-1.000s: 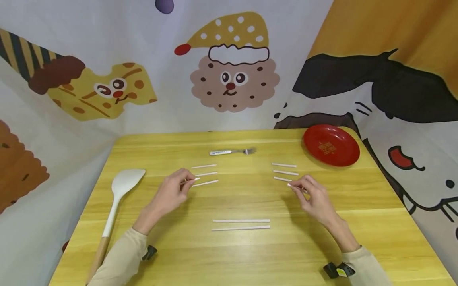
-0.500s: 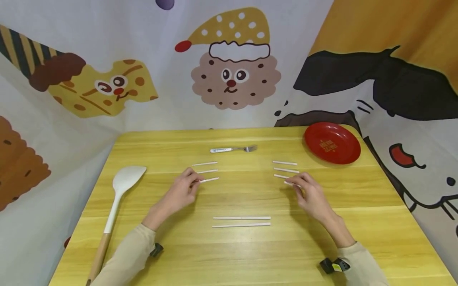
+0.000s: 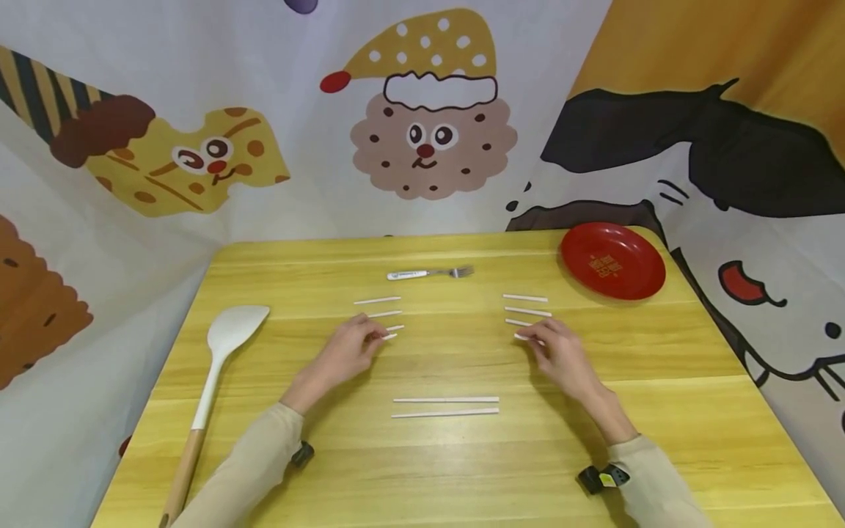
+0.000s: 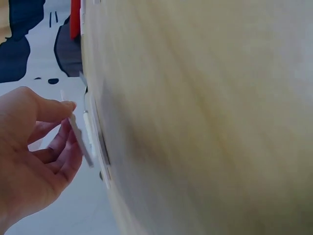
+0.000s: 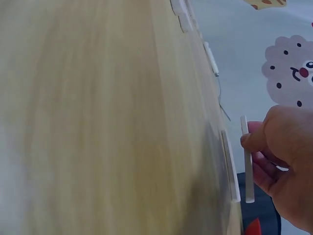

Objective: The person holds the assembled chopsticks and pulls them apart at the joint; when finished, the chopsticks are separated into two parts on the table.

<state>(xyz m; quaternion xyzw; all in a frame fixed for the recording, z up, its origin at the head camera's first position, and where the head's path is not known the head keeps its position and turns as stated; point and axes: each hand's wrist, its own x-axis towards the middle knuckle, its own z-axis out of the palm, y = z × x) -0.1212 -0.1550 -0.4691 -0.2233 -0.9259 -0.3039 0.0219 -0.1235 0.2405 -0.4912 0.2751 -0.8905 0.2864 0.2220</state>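
Head view showed three left-side sticks and three right-side sticks laid in facing stacks on the tabletop, with two long sticks lying nearer me. That much looked done; one more short pair was not yet down. My left hand pinched one loose stick, and my right hand pinched its partner stick, fingers closed narrowly, both held just above the wood. Compared with half a second earlier, my hands had come inward, nearer each other; the laid sticks had stayed put.
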